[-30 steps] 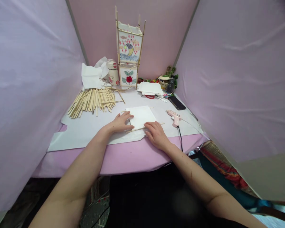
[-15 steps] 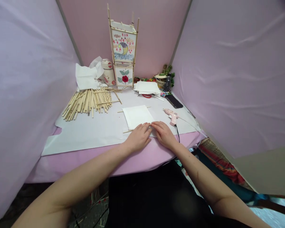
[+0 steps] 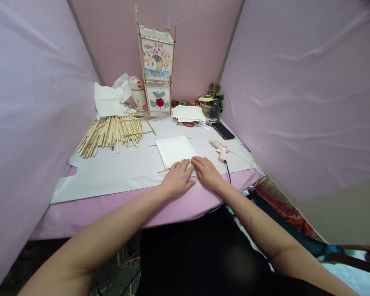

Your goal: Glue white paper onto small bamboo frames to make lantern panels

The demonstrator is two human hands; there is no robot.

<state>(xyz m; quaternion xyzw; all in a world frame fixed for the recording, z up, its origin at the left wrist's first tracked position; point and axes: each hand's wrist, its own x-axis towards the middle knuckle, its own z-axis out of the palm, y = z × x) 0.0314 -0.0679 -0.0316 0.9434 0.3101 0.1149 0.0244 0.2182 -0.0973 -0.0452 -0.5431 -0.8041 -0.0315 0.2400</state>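
A white paper panel [image 3: 175,150] lies flat on the table, with thin wooden sticks along its far and near edges. My left hand [image 3: 178,179] rests on the near edge, fingers stretched out flat and thumb apart. Beside it, my right hand [image 3: 207,173] lies with extended fingers at the panel's near right corner. The fingertips of both hands almost meet there and cover part of the near stick [image 3: 164,170]. A pink glue gun [image 3: 221,150] lies to the right of my right hand, its black cord running toward the table edge.
Many cut wooden sticks [image 3: 109,133] are heaped at the left, below crumpled white paper [image 3: 109,100]. Behind stand a bottle [image 3: 138,98] and a tall stick-framed lantern [image 3: 157,74] with drawings. At the back right are paper sheets [image 3: 188,113], a phone [image 3: 223,131] and a bowl [image 3: 206,106].
The whole view has shifted slightly, so things appear a little further left. Both hands stay at the panel's near edge; my left fingers are spread a bit more.
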